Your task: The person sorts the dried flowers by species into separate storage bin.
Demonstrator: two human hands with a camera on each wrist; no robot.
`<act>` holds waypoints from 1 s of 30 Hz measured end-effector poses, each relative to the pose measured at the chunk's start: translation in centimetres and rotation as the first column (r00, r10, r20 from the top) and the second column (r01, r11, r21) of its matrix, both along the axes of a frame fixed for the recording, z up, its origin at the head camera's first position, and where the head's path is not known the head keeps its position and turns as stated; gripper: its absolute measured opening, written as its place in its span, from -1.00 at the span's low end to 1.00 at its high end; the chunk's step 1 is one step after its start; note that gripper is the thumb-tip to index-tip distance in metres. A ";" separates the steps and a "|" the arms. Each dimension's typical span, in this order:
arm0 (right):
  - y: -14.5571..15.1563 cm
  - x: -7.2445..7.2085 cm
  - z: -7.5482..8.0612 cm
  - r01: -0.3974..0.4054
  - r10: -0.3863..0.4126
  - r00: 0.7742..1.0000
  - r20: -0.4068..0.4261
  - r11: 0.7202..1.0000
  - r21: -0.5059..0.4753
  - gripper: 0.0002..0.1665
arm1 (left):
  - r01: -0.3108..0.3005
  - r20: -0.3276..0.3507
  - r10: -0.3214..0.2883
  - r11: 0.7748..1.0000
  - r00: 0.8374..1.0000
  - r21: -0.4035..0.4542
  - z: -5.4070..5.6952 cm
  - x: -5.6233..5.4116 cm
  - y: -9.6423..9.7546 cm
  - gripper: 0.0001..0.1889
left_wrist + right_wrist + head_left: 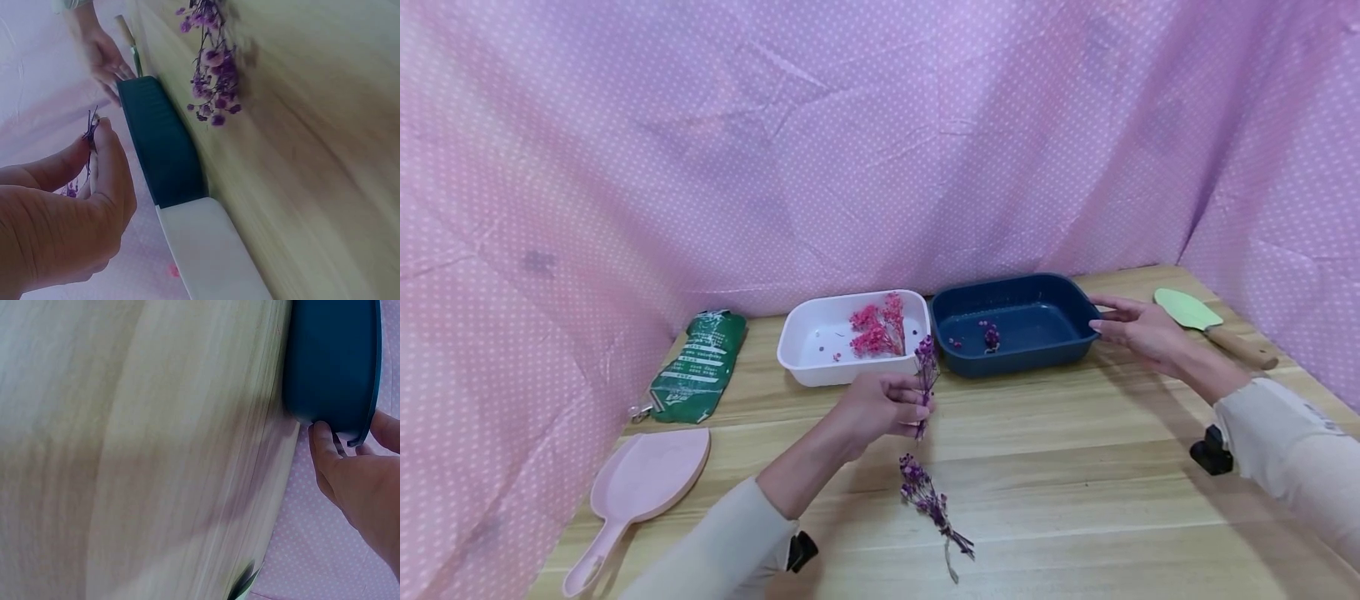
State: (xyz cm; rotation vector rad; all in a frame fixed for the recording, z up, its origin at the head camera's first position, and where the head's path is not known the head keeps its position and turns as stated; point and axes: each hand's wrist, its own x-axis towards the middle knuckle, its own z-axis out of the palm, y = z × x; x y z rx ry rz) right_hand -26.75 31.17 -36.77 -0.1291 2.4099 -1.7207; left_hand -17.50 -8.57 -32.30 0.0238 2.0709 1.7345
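My left hand [880, 410] pinches a small bunch of dried purple flowers [927, 358] by its stems, blossoms up, before the seam between two trays. Thumb and fingertips meet on the stems in the left wrist view. At the right end of the dark blue tray [1015, 360], my right hand [1146, 335] holds the rim, thumb and fingers on either side of the edge in the right wrist view. Inside that tray lies a little purple blossom cluster [991, 336]. Another dried purple bunch [925, 496] rests on the table nearer me, its stems tied and pointing right.
A white tray [820, 373] with pink dried flowers [877, 327] adjoins the blue one. To the left are a green packet [703, 367] and a pink dustpan-like scoop [643, 475]. A green-bladed trowel [1187, 310] with a wooden handle lies far right. Dotted pink cloth [850, 167] hangs behind.
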 end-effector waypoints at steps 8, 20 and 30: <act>0.0 -0.1 0.0 0.014 -0.014 1.000 0.003 1.000 0.001 -0.16 | -0.095 0.015 0.095 0.993 0.995 0.064 0.2 -2.9 2.4 -0.56; 0.0 -0.2 -0.1 0.000 0.000 1.000 0.000 0.999 -0.047 -0.15 | -0.222 0.014 0.222 0.971 0.975 0.086 -0.2 -7.6 7.0 -0.63; 0.1 -0.1 -0.1 0.009 -0.009 1.000 -0.019 1.000 -0.006 -0.16 | -0.281 -0.094 0.276 0.959 0.957 -0.039 -0.5 -10.1 9.2 -0.63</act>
